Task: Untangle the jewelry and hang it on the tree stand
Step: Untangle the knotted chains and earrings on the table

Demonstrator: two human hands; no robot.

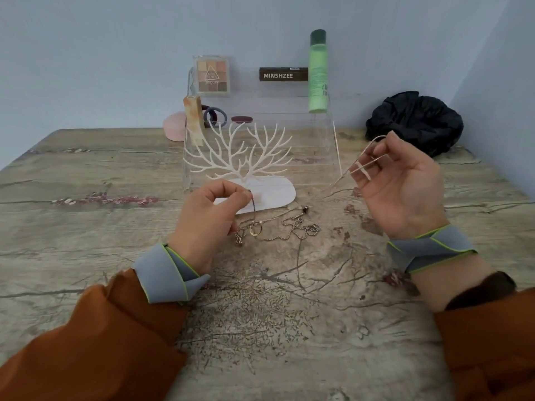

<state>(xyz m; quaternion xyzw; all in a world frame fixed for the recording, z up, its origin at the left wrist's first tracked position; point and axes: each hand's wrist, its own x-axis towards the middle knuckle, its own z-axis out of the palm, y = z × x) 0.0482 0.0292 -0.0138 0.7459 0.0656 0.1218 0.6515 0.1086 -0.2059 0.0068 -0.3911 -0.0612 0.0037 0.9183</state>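
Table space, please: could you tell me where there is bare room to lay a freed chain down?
The table is bare left of the tree stand, and wide open in front, between the two sleeves. It is crowded between the left hand and right hand, where the tangled chains lie, and behind, around the acrylic shelf and black bag.

A single wide-angle view is given, taken from head height at the near edge of the worktop and aimed forward and downward. The far edge of the worktop and the wall behind it are included near the top of the frame, and the right wall is seen by the far right corner. Both hands, left and right, are seen at close range in mid-frame. Straight lines are bent near the borders.
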